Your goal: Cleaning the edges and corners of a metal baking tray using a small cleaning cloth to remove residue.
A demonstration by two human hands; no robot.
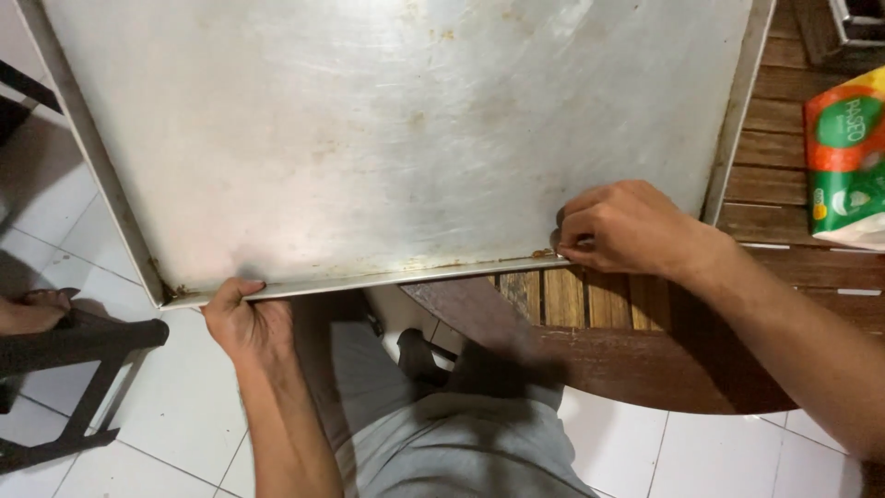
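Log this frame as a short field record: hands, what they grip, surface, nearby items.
left hand: grips the near rim of the metal tray from below, thumb on the edge
right hand: pinches the near rim close to the tray's right corner
tray: large, flat, scratched, rust spots along the rim; left part overhangs the tiled floor
surface: slatted wooden table under the tray's right part
nearby: green-and-orange tissue pack on the table, right; black stool, left
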